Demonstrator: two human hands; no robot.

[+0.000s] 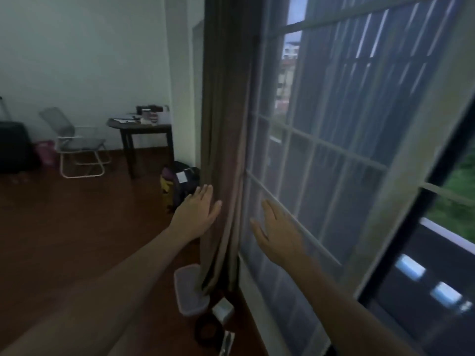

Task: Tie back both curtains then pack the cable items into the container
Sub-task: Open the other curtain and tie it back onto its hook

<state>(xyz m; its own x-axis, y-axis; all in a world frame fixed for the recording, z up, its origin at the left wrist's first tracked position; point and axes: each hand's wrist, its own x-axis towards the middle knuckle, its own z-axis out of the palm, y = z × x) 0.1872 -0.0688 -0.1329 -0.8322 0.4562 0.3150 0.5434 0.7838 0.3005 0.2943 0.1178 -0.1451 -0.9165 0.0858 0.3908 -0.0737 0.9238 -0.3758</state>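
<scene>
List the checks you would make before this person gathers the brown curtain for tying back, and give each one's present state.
1. Left hand free: ok, open, empty.
2. Right hand free: ok, open, empty.
3. Brown curtain bunched beside the window: ok.
4. Something to tie it with in sight: not ok, none visible.
5. Container clear of the curtain's hem: not ok, hem overlaps it.

The heavy curtain (pixel 223 150) is looking dull brown, the sheer curtain (pixel 321 181) is showing whitish-grey with vertical streaks. The floor (pixel 77 227) is coming across reddish-brown, the wall (pixel 90 47) is reading pale greenish-white, the container (pixel 190 289) is looking milky white, and the cable coil (pixel 200 322) is showing black.
</scene>
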